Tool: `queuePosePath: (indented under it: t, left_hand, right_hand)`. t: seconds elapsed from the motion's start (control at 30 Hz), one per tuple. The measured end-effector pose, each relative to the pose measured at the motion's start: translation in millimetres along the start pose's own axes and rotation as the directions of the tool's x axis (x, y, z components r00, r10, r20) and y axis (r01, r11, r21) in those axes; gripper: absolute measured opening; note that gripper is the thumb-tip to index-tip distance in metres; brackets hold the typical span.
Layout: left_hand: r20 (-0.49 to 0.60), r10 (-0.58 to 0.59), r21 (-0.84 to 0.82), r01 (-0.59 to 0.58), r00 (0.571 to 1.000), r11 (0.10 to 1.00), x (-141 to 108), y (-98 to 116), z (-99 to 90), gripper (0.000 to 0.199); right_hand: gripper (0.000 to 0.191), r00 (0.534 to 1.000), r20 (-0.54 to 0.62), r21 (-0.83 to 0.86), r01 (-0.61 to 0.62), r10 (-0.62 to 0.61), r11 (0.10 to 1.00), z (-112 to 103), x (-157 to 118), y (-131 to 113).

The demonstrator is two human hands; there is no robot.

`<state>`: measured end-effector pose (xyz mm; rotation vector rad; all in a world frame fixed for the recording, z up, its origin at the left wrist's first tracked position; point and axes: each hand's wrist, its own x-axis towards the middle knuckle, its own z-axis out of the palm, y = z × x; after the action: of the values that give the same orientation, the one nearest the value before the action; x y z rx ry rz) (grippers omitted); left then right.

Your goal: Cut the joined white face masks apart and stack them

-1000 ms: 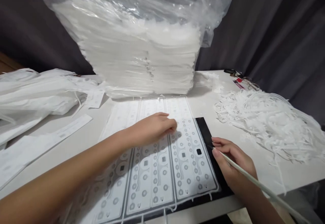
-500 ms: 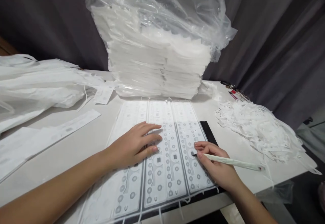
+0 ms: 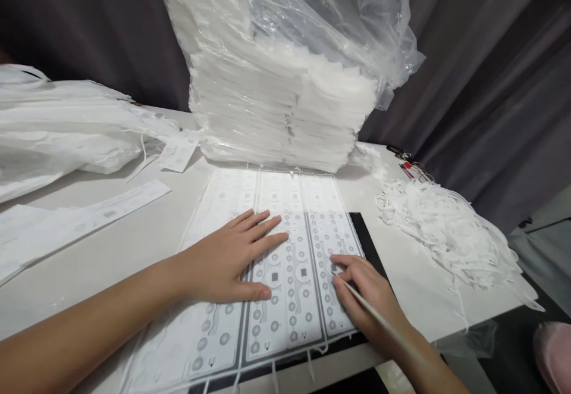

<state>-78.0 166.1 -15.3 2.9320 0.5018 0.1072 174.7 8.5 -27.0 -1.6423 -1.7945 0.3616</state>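
A white sheet printed with grey circles, dark squares and curved bands lies before me, split into long panels by grey lines. My left hand rests flat on its middle, fingers spread and holding nothing. Over the right-hand panel, my right hand pinches a slim, pale, pen-shaped tool. The tool's tip end is by a dark square on that panel, mostly hidden at the fingers; its kind I cannot make out. A black board shows under the sheet's right and front edges.
A tall stack of white sheets in clear plastic stands behind. Tangled white strips lie at right, with small tools beyond. Printed strips and a white bundle occupy the left side.
My left hand has flattened and spread on the sheet. My right hand has shifted slightly left in view, and the tool has swung so its rear end points down towards my forearm.
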Motion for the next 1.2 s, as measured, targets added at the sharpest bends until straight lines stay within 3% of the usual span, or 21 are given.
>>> queuePosePath:
  t: [0.03,0.1,0.27,0.33,0.4,0.47,0.53,0.67,1.0,1.1,1.2]
  left_hand:
    - [0.013,0.007,-0.005,-0.007,1.000,1.000,0.0,-0.2,-0.9,0.086]
    - [0.021,0.008,-0.011,-0.007,1.000,1.000,0.0,0.8,-2.0,0.086]
    - [-0.036,-0.071,-0.006,0.070,0.997,0.997,0.2,9.0,-0.7,0.085]
    - [-0.047,-0.084,-0.009,0.084,0.995,0.996,0.3,11.5,0.5,0.086]
    - [-0.051,-0.082,-0.014,0.081,0.995,0.997,0.3,12.5,1.3,0.086]
    - [-0.056,-0.076,-0.018,0.075,0.996,0.997,-0.1,11.8,1.4,0.084]
    - [-0.034,-0.053,-0.024,0.053,0.998,0.998,-0.9,10.0,0.8,0.084]
    - [0.015,0.008,-0.057,-0.007,1.000,0.998,-2.2,6.0,-0.7,0.088]
    - [-0.007,0.014,-0.088,-0.015,1.000,0.996,-1.8,5.6,1.7,0.089]
    - [-0.001,0.008,-0.083,-0.008,1.000,0.997,-1.8,6.2,0.8,0.089]
    - [0.034,0.002,-0.068,0.000,0.999,0.998,-1.2,7.4,-0.8,0.091]
  right_hand:
    - [0.018,0.999,-0.032,-0.060,0.042,-0.044,0.997,2.4,-2.3,0.9]
    - [0.021,0.988,-0.148,-0.166,0.009,-0.034,0.986,1.3,-5.8,7.8]
    - [0.023,0.895,-0.408,-0.242,-0.297,0.181,0.924,-31.7,-2.6,28.9]
    - [0.024,0.880,-0.371,-0.114,-0.362,0.298,0.925,-37.6,1.7,21.4]
    - [0.026,0.903,-0.208,0.126,-0.357,0.376,0.926,-30.8,5.6,4.1]
    - [0.026,0.931,-0.029,0.343,-0.333,0.364,0.878,-15.1,8.8,-15.4]
    - [0.024,0.941,0.068,0.411,-0.330,0.333,0.849,2.0,11.3,-29.7]
    - [0.021,0.933,0.107,0.335,-0.358,0.343,0.871,20.1,13.3,-36.5]
    - [0.020,0.951,0.075,0.265,-0.310,0.301,0.913,18.9,13.0,-34.7]
    - [0.019,0.978,0.052,0.174,-0.206,0.200,0.963,23.2,11.0,-38.9]
    - [0.016,0.999,0.036,0.007,-0.004,0.004,1.000,30.4,5.5,-40.1]
